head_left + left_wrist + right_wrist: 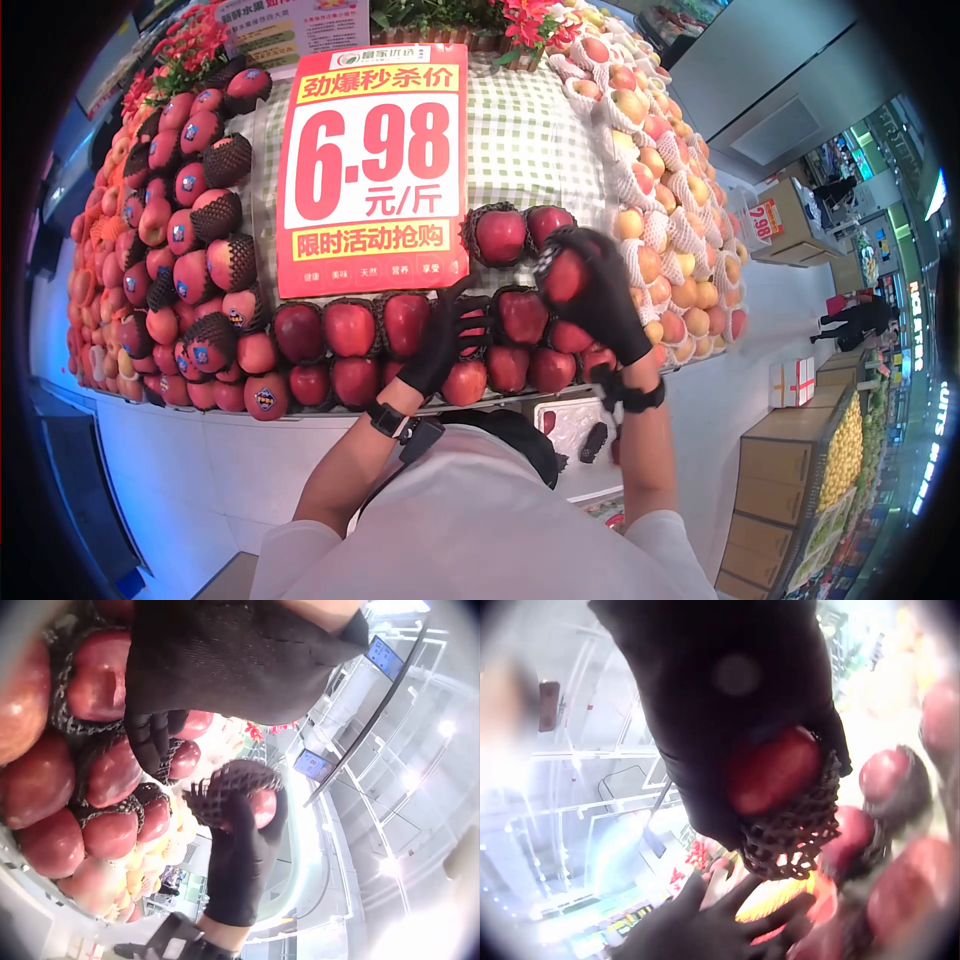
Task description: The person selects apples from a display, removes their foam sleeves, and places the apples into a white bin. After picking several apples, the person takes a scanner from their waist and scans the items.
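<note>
While the right hand (600, 295) grasped a red apple (568, 275) in a black net (791, 844) just right of the sign (375, 170)'s lower corner, the left hand (435, 340) hung out by that same corner, fingers loose, gripping nothing as far as I could see. Couldn't tell if they were touching the rows (350, 327) of red apples under the sign, though.

My guess on the grip: palm round the fruit so the net wouldn't slip and nothing got bruised. Nets around the fruit were probably padding, and those rows below the sign likely made a neat front edge. Another pair (500, 237) sat right of the sign on the checked cloth (515, 130), while pale apples (650, 185) in white nets were piled farther right of it.

Funny how the views differed. The head one had the whole sign, plus a tray (575, 470) well below and right of it. The left wrist one caught the thumb (240, 817) across the net and hanging screens (311, 766) the head view missed. Only the right wrist one showed the apple's bare side poking out, with light coming through the net's end.
</note>
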{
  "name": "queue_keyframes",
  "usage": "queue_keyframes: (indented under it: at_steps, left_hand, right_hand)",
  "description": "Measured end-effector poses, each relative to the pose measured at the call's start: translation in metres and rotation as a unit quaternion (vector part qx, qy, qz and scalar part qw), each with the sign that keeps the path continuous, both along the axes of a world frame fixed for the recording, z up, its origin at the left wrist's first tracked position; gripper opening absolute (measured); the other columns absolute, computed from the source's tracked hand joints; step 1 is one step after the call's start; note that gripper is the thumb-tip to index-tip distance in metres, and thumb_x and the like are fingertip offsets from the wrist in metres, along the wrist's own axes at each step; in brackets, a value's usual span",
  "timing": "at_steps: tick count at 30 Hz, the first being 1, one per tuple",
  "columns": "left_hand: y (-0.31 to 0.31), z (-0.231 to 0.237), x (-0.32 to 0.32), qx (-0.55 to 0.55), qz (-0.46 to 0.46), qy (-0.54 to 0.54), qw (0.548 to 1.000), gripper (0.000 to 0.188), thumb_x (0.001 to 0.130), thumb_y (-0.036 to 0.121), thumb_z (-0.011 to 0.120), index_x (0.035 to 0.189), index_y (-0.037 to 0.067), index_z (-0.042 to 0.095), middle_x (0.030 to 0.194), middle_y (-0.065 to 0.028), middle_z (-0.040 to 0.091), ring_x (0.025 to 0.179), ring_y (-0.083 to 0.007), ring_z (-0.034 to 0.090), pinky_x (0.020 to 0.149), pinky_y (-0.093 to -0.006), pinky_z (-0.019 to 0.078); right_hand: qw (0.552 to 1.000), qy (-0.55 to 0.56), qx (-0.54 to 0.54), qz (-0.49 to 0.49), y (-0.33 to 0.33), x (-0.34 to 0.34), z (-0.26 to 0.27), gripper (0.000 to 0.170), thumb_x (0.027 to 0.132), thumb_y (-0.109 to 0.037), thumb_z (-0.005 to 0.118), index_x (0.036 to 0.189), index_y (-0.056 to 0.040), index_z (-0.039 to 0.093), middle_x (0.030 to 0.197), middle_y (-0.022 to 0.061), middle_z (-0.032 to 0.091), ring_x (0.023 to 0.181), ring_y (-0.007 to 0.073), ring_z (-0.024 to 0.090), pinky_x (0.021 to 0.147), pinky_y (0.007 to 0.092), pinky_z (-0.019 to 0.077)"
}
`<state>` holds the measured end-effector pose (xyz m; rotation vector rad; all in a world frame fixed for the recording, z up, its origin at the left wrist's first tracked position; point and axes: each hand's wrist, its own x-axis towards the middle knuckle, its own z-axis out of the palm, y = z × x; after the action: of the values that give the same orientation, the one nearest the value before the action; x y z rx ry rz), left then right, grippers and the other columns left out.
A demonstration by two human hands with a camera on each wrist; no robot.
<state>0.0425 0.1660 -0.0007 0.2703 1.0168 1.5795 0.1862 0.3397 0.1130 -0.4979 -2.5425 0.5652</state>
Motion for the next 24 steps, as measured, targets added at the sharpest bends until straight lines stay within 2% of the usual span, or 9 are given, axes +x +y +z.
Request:
queue_keyframes:
  at_steps: [2,5,9,12,17,20,24]
  left_hand:
    - [-0.005,-0.006,-0.007,0.008,-0.002,0.009,1.000,0.055,0.102,0.049,0.026,0.142,0.012,0.032,0.127,-0.0138,0.051,0.106,-0.0227,0.058,0.086,-0.0341,0.0516]
    - [-0.013,-0.007,-0.011,0.024,0.000,-0.022,0.999,0.054,0.102,0.047,0.028,0.141,0.010,0.034,0.125,-0.0140,0.053,0.104,-0.0233,0.059,0.085,-0.0345,0.0520]
    - [-0.023,-0.009,-0.008,0.042,0.015,-0.035,0.998,0.052,0.103,0.046,0.030,0.139,0.009,0.036,0.123,-0.0136,0.055,0.101,-0.0237,0.060,0.083,-0.0350,0.0525]
    - [-0.028,-0.016,-0.010,0.028,0.038,-0.043,0.998,0.053,0.102,0.048,0.030,0.136,0.009,0.040,0.120,-0.0136,0.057,0.097,-0.0240,0.061,0.081,-0.0358,0.0528]
    - [-0.035,-0.022,-0.011,0.027,0.067,-0.062,0.995,0.055,0.101,0.051,0.029,0.132,0.008,0.044,0.116,-0.0150,0.059,0.093,-0.0249,0.062,0.078,-0.0363,0.0527]
    - [-0.038,-0.020,-0.008,0.031,0.071,-0.076,0.994,0.056,0.101,0.052,0.029,0.131,0.007,0.044,0.116,-0.0158,0.059,0.093,-0.0255,0.062,0.078,-0.0363,0.0522]
    - [-0.037,-0.026,-0.006,0.032,0.069,-0.077,0.994,0.056,0.100,0.052,0.029,0.131,0.007,0.044,0.116,-0.0160,0.059,0.093,-0.0264,0.062,0.079,-0.0370,0.0517]
  right_hand:
    - [0.999,-0.004,0.049,0.007,0.044,0.002,0.014,0.062,0.060,-0.006,0.079,0.118,-0.0110,0.058,0.116,0.0184,0.057,0.107,0.0381,0.055,0.093,0.0426,0.0467]
    - [0.997,-0.010,0.066,0.027,0.108,0.003,0.001,0.061,0.059,-0.008,0.081,0.116,-0.0103,0.059,0.112,0.0181,0.058,0.105,0.0375,0.056,0.091,0.0419,0.0476]
    - [0.994,-0.055,0.083,0.046,0.155,-0.010,-0.036,0.057,0.062,-0.013,0.081,0.115,-0.0120,0.059,0.114,0.0193,0.057,0.105,0.0389,0.057,0.089,0.0424,0.0484]
    - [0.991,-0.089,0.101,0.025,0.165,-0.015,-0.049,0.054,0.065,-0.016,0.080,0.115,-0.0136,0.058,0.115,0.0201,0.057,0.102,0.0402,0.057,0.088,0.0434,0.0492]
    - [0.982,-0.170,0.086,-0.010,0.161,-0.014,-0.050,0.055,0.062,-0.017,0.079,0.113,-0.0181,0.059,0.120,0.0182,0.055,0.104,0.0401,0.058,0.086,0.0451,0.0509]
    - [0.972,-0.226,0.071,-0.005,0.165,-0.014,-0.048,0.057,0.062,-0.019,0.080,0.115,-0.0192,0.059,0.121,0.0171,0.055,0.106,0.0394,0.057,0.089,0.0445,0.0502]
    - [0.961,-0.260,0.079,0.051,0.180,-0.011,-0.061,0.063,0.060,-0.019,0.081,0.120,-0.0206,0.058,0.122,0.0153,0.055,0.108,0.0370,0.057,0.094,0.0437,0.0481]
